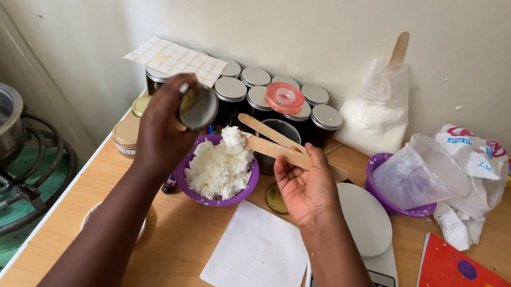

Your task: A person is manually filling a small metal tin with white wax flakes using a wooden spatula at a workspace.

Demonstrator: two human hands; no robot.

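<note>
- A white paper napkin (259,261) lies on the bench (181,245).
- The left hand (163,127) has its fingers wrapped around a small tin (198,106), tipped over the purple bowl (243,191) of white flakes.
- The right hand (303,185) pinches two wooden sticks (269,140) beside the bowl.

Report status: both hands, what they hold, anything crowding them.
Left hand grips small tin, tilted over purple bowl of white flakes. Right hand holds two wooden sticks. Dark jars crowd close behind.
</note>
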